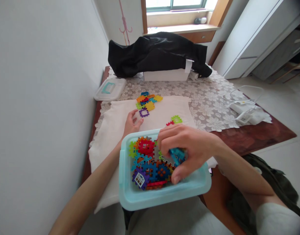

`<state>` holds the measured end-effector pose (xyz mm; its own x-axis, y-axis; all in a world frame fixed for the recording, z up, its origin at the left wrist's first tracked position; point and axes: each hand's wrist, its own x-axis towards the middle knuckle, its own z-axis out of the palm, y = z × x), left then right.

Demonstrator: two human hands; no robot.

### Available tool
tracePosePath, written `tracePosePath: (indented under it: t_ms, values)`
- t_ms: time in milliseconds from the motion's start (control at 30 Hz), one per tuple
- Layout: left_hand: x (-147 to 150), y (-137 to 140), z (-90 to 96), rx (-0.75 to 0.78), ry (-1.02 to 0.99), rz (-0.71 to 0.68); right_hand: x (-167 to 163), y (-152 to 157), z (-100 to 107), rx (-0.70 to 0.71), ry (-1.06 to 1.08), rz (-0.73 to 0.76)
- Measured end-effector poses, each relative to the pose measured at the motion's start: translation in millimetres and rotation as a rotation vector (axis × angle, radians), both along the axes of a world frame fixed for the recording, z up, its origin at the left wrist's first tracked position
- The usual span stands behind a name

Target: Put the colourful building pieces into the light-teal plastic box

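Note:
A light blue plastic tub (164,197) full of colourful notched plastic building pieces sits in front of me. My right hand (189,147) is over its right side, fingers curled round a blue building piece (177,156); the fingertips are partly hidden. In the tub lie a purple window piece (140,179), a red piece (146,147) and several others. Beyond the tub's far left corner, my left hand (133,123) rests on the white cloth (108,130), fingers apart and nothing held. Close to its fingertips lies another purple window piece (144,112).
A pile of mixed pieces (150,99) lies beyond my left hand. A green frame piece (176,119) and a red piece (170,123) lie on the cloth. The tub's lid (110,89) is at the back left, a black-covered box (164,75) at the back.

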<state>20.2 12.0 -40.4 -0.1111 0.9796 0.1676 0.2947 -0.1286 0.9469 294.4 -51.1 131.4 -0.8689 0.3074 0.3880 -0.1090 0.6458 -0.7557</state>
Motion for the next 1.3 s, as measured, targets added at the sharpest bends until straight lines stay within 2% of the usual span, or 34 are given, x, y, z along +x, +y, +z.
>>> tracePosePath:
  t_ms: [67, 167, 233, 300, 367, 433, 533, 633, 733, 867, 933, 1033, 1100, 1200, 1300]
  values:
    - [3, 11, -2.2, 0.051, 0.073, -0.006, -5, -5, -3, 0.086, -0.057, 0.01]
    - [7, 35, -3.8, 0.119, 0.222, -0.01, 8, 3, -12, 0.095, -0.03, -0.072]
    - [9, 53, -3.6, 0.161, 0.326, -0.026, 27, 18, -24, 0.048, 0.033, -0.261]
    - [12, 69, -2.4, 0.172, 0.409, -0.049, 47, 37, -44, 0.043, 0.007, -0.608]
    - [16, 83, -0.8, 0.13, 0.493, -0.07, 64, 54, -73, 0.122, -0.17, -0.82]
    - [21, 92, 0.4, 0.067, 0.576, -0.075, 73, 66, -105, 0.176, -0.44, -0.903]
    - [26, 98, 0.3, 0.015, 0.674, -0.065, 72, 76, -144, 0.239, -0.678, -0.878]
    - [25, 98, -1.3, 0.022, 0.727, -0.063, 60, 85, -162, 0.346, -0.654, -0.825]
    - [20, 96, -2.4, 0.066, 0.727, -0.058, 43, 101, -166, 0.36, -0.519, -0.786]
    - [14, 93, -2.2, 0.155, 0.661, -0.101, 18, 122, -164, 0.269, -0.345, -0.803]
    - [13, 92, -1.4, 0.176, 0.637, -0.111, 9, 126, -163, 0.293, -0.357, -0.718]
    - [11, 91, 0.5, 0.182, 0.628, -0.137, 7, 122, -164, 0.392, -0.437, -0.502]
    - [11, 91, 2.0, 0.187, 0.611, -0.164, 11, 118, -165, 0.419, -0.447, -0.449]
    - [10, 91, 4.2, 0.193, 0.544, -0.185, 15, 118, -169, 0.396, -0.386, -0.486]
    - [9, 91, 5.9, 0.209, 0.455, -0.208, 8, 135, -173, 0.325, -0.241, -0.668]
